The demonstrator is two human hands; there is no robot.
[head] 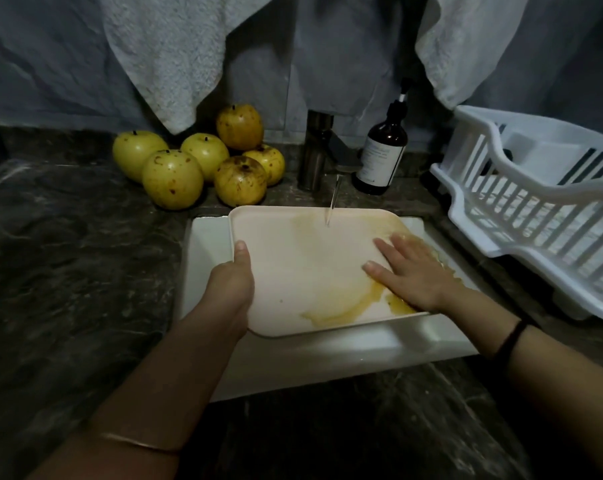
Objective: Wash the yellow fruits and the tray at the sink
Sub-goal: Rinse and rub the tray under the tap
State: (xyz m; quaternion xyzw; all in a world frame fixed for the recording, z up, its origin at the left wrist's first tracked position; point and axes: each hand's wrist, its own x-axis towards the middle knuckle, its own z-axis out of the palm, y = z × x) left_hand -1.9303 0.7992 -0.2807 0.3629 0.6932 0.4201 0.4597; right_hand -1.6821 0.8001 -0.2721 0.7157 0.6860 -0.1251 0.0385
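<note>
Your left hand point(232, 282) is pinching the left rim of the wet tray point(293, 271) while the straight fingers point(385, 249) of your right hand point(414, 271) are pressing down, risking tipping it into the sink point(328, 355).

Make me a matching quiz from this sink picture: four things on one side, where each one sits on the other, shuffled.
1. tray
2. yellow fruits
3. brown bottle
4. dish rack

a. just right of the tap
b. over the sink, smeared yellow
c. piled left of the tap
d. far right on the counter

Pairs: 1-b, 2-c, 3-a, 4-d.
</note>
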